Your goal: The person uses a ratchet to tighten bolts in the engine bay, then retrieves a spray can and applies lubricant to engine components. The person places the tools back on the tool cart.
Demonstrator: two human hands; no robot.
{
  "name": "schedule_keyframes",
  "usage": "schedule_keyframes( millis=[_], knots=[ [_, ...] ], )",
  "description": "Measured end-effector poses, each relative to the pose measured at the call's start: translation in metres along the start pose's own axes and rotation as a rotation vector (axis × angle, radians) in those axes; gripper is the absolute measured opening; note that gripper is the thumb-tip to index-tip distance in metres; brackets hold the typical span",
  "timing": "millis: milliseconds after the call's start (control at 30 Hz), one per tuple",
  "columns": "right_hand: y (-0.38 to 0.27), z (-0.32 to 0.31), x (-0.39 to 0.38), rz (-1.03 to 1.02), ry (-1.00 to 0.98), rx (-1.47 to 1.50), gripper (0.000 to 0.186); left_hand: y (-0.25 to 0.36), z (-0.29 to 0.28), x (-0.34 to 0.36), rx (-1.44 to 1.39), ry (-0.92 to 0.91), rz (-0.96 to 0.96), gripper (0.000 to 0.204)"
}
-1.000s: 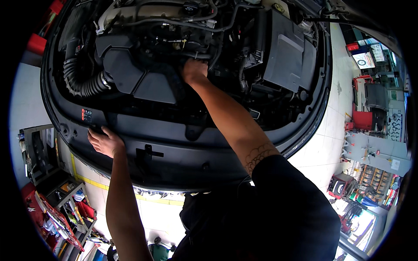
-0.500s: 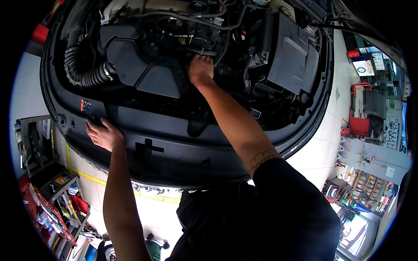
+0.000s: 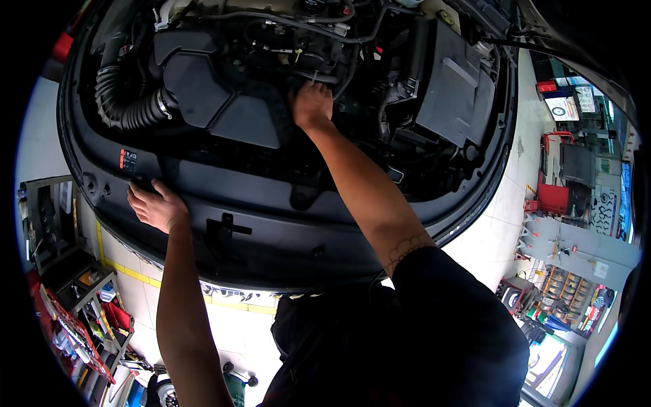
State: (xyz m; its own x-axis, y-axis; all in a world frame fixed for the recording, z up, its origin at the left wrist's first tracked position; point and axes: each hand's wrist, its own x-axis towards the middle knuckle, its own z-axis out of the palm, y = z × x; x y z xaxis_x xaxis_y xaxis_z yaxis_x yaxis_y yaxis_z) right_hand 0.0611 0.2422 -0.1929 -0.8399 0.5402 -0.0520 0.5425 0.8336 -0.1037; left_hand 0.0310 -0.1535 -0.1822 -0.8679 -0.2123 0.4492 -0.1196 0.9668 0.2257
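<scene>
My left hand lies on the black plastic front panel of a car's engine bay, its fingers spread and flat beside a small orange and black label. Deep among the engine parts, my right hand is closed with curled fingers. Their tips are hidden, and what they grip cannot be made out. Just beyond its knuckles runs a dark hose. Left of that hand sits the black air filter housing, joined to a ribbed intake hose.
A large black box cover fills the bay's right side. Tool carts and shelves stand at the lower left. On the right are a red and black cart and racks of small parts. A yellow line crosses the floor.
The view has shifted slightly, so the car sits a little further left in it. Both hands keep their places, the left on the panel and the right among the engine parts.
</scene>
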Motion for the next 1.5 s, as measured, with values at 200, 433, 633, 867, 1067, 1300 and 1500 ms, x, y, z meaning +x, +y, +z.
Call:
schedule_keyframes(
  millis=[200,433,633,867,1067,1300,1500],
  knots=[
    [-0.010,0.009,0.003,0.100,0.042,0.222,0.056,0.002,-0.003,0.001,-0.010,-0.041,0.007,0.066],
    [-0.012,0.019,0.016,0.149,-0.080,0.142,0.052,-0.001,-0.002,0.002,-0.004,-0.032,0.009,0.066],
    [-0.004,0.010,0.031,0.154,-0.288,0.100,0.044,-0.002,0.000,0.001,-0.002,-0.041,-0.005,0.067],
    [0.005,0.005,0.050,0.067,-0.544,0.147,0.046,-0.008,0.005,0.001,-0.014,-0.033,-0.004,0.070],
    [0.008,-0.006,0.042,-0.044,-0.504,0.080,0.034,-0.015,0.009,0.001,-0.008,-0.024,-0.002,0.070],
    [0.024,0.011,0.053,-0.123,-0.457,0.061,0.024,-0.013,0.007,0.004,-0.031,-0.045,0.003,0.072],
    [0.017,0.005,0.057,-0.093,-0.529,0.073,0.031,-0.017,0.007,0.004,-0.033,-0.044,-0.008,0.072]
  ],
)
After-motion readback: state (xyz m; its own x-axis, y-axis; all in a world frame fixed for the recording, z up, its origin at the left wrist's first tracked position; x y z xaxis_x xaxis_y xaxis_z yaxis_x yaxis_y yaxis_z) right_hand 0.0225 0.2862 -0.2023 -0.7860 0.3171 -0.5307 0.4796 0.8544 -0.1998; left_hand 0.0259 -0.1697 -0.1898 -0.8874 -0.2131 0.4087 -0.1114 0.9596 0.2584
